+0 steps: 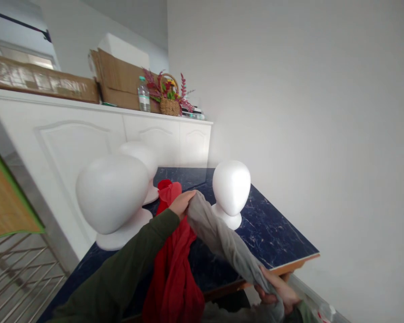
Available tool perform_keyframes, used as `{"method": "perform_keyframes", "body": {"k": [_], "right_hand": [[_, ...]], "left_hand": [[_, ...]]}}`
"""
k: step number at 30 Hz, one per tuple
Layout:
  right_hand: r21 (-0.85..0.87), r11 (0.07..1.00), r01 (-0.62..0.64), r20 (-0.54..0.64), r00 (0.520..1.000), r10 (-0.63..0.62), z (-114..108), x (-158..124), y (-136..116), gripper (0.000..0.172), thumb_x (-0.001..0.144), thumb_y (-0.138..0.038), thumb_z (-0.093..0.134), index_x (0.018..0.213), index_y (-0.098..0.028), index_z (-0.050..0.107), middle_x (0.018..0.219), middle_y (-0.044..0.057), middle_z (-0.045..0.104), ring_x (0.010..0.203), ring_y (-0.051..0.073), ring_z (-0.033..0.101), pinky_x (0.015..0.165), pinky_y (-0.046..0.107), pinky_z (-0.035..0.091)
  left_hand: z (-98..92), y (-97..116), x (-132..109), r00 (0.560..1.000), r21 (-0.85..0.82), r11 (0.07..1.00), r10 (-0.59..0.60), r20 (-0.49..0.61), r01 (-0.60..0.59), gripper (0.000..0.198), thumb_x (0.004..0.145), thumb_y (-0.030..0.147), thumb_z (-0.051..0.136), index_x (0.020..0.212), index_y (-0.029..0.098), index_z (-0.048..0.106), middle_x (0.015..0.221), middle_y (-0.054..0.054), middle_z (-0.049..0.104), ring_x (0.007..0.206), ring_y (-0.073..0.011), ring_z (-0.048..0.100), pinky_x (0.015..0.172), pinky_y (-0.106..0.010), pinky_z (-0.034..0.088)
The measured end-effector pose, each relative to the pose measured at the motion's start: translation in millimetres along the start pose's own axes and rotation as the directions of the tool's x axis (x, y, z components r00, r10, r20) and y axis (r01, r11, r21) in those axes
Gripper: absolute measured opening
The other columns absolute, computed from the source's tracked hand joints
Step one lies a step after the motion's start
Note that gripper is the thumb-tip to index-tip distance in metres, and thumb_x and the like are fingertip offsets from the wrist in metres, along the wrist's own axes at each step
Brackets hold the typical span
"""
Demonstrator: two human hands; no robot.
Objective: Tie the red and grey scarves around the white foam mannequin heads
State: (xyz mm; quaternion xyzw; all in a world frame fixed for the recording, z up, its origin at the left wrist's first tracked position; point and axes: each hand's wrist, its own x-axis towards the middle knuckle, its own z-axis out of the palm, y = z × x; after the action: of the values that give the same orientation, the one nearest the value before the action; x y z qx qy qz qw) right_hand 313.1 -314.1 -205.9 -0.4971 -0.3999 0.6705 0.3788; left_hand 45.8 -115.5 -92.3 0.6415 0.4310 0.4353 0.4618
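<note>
A grey scarf (222, 235) is stretched between my two hands, bunched lengthwise into a loose rope. My left hand (182, 204) grips its upper end over the middle of the table. Lower down at the right, by the table's front edge, my right hand (280, 289) is closed round the cloth, and more of it hangs below. A red scarf (175, 269) lies under my left forearm and drapes over the near edge. Behind the grey scarf stands a white mannequin head (231, 188). A larger-looking mannequin head (112, 197) stands left of my arm, partly hiding another mannequin head (141, 154).
The dark blue marbled table (272, 229) has a wooden edge. Behind it a white cabinet (81, 134) carries cardboard boxes (121, 83), a water bottle (143, 95) and a flower basket (170, 106). A metal rack (20, 273) stands at the left; a bare wall (306, 112) at the right.
</note>
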Motion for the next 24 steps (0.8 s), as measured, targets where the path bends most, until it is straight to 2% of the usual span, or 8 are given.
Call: {"method": "perform_keyframes", "body": {"k": [2,5,7,10,13,16,21,24], "right_hand": [[-0.164,0.977,0.134,-0.011,0.990,-0.137,-3,-3,-4,0.048,0.069,-0.061,0.047,0.087,-0.019,0.061,0.056,0.002,0.053,0.040,0.009,0.040,0.038,0.022,0.029],[-0.491,0.828,0.270,0.033,0.956,-0.292,7,-10,-13,0.078,0.059,-0.045,0.066,0.128,-0.023,0.035,0.089,0.006,0.060,0.075,0.019,0.056,0.066,0.031,0.044],[-0.648,0.701,0.298,0.060,0.937,-0.343,18,-15,-19,0.076,0.056,-0.037,0.070,0.125,-0.024,0.041,0.098,0.006,0.058,0.089,0.023,0.054,0.078,0.034,0.042],[-0.737,0.597,0.317,0.046,0.905,-0.424,22,-16,-23,0.024,0.073,-0.038,0.054,0.086,-0.021,0.063,0.087,0.005,0.059,0.082,0.021,0.055,0.074,0.032,0.042],[-0.728,0.644,0.238,-0.141,0.866,-0.480,7,-11,-21,0.037,0.084,-0.041,0.034,0.074,-0.018,0.061,0.074,0.005,0.059,0.072,0.020,0.056,0.070,0.034,0.044],[-0.757,0.611,0.232,-0.243,0.768,-0.593,-6,-6,-22,0.035,0.082,-0.041,0.038,0.096,-0.018,0.060,0.098,0.008,0.060,0.097,0.025,0.052,0.088,0.041,0.038],[-0.776,0.454,0.437,-0.010,0.712,-0.702,40,7,-49,0.075,0.060,-0.039,0.065,0.127,-0.019,0.038,0.127,0.010,0.044,0.116,0.030,0.039,0.098,0.048,0.026],[-0.725,0.443,0.527,0.127,0.735,-0.666,79,19,-70,0.038,0.066,-0.033,0.060,0.101,-0.019,0.060,0.097,0.005,0.063,0.092,0.026,0.055,0.089,0.044,0.036]], "left_hand": [[-3.4,14,-18,0.999,-0.178,0.983,-0.041,0.018,0.043,0.033,0.080,0.035,0.040,0.094,0.012,0.059,0.079,-0.007,0.067,0.083,-0.0199,0.061,0.074,-0.029,0.046],[-3.5,31,-37,0.994,-0.261,0.961,-0.075,0.075,0.092,0.025,0.075,0.032,0.050,0.084,0.013,0.062,0.077,-0.006,0.066,0.084,-0.0198,0.060,0.076,-0.027,0.045],[-1.5,38,-46,0.991,-0.245,0.964,-0.083,0.103,0.107,0.023,0.074,0.032,0.052,0.082,0.013,0.063,0.078,-0.004,0.066,0.082,-0.0184,0.059,0.076,-0.027,0.045],[0.7,43,-55,0.978,-0.266,0.949,-0.126,0.168,0.168,0.027,0.073,0.035,0.052,0.087,0.013,0.062,0.076,-0.003,0.066,0.078,-0.0173,0.060,0.075,-0.028,0.046],[1.3,45,-63,0.954,-0.295,0.921,-0.191,0.231,0.256,0.029,0.073,0.032,0.052,0.093,0.012,0.060,0.078,-0.003,0.067,0.078,-0.0172,0.061,0.077,-0.030,0.046],[7.6,43,-70,0.911,-0.309,0.878,-0.271,0.312,0.366,0.029,0.076,0.031,0.047,0.095,0.013,0.059,0.082,-0.006,0.067,0.078,-0.0181,0.062,0.077,-0.032,0.047],[41.6,43,-79,0.875,-0.343,0.825,-0.331,0.353,0.450,0.032,0.079,0.038,0.040,0.088,0.013,0.059,0.081,-0.007,0.067,0.078,-0.0193,0.062,0.074,-0.032,0.048],[59.0,44,-81,0.880,-0.401,0.805,-0.289,0.378,0.437,0.032,0.080,0.036,0.039,0.088,0.012,0.058,0.080,-0.007,0.066,0.073,-0.0185,0.062,0.073,-0.033,0.048]]}}
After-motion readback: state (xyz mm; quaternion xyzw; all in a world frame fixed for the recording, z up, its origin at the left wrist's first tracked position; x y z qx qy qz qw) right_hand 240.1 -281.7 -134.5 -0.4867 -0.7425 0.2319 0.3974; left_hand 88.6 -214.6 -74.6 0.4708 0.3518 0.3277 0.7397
